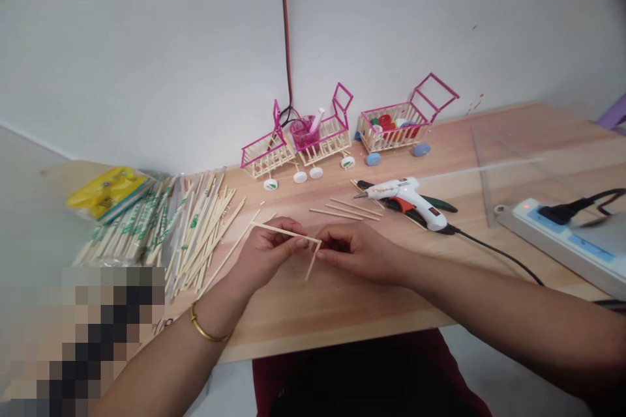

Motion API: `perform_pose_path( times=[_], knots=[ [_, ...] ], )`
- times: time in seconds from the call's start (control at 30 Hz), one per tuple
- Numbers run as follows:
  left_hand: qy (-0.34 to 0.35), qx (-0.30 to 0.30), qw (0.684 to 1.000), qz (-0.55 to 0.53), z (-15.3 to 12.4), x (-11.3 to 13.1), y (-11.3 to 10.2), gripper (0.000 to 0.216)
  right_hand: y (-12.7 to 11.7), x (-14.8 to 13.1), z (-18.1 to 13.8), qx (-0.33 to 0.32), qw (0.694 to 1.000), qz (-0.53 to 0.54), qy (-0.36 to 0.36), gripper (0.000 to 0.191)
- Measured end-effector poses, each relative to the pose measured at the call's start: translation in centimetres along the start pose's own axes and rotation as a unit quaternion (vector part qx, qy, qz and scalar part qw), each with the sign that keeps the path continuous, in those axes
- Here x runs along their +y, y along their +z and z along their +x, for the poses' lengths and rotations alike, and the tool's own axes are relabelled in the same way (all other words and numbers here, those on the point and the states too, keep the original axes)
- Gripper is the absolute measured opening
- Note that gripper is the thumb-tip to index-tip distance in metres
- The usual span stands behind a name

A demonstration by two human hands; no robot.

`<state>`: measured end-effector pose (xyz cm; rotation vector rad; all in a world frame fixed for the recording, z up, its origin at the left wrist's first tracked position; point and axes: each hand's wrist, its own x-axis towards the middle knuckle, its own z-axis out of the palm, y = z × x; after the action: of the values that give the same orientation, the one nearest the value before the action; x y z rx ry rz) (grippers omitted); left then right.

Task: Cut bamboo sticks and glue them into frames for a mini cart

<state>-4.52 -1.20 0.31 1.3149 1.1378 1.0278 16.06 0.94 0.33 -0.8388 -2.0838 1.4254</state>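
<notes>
My left hand (268,249) pinches a long thin wooden stick (280,230) between thumb and fingers. A short stick (311,266) meets its right end at an angle, pointing down toward the table. At that corner, my right hand (355,251) is closed with thumb and fingertips on the joined sticks; the exact fingertip contact is partly hidden. Both hands are just over the wooden table (313,319). Beyond the right hand lies a white hot glue gun (415,199), its nozzle facing left. Several cut sticks (337,212) lie between them.
Three small stick carts with wheels (268,158) (327,143) (395,127) stand along the wall. Loose wooden sticks (210,228) and a yellow packet (110,194) are at left. A power strip (577,241) sits at right, with the glue gun's cord (493,255) nearby.
</notes>
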Motion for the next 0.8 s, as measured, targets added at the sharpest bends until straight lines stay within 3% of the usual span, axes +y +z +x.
perform_pose_path(
  times=[0.2, 0.43, 0.8],
  knots=[
    [0.057, 0.044, 0.993, 0.091, -0.28, 0.27, -0.12, 0.020, 0.03, -0.04, -0.04, 0.004, 1.000, 0.026, 0.006, 0.011],
    [0.173, 0.047, 0.951, 0.253, -0.50, 0.37, -0.24, 0.011, 0.06, -0.10, -0.10, 0.006, 1.000, 0.029, 0.003, 0.009],
    [0.193, 0.033, 0.935, 0.295, -0.33, 0.54, -0.10, 0.012, -0.03, -0.29, -0.07, 0.003, 1.000, 0.007, 0.001, 0.011]
  ],
)
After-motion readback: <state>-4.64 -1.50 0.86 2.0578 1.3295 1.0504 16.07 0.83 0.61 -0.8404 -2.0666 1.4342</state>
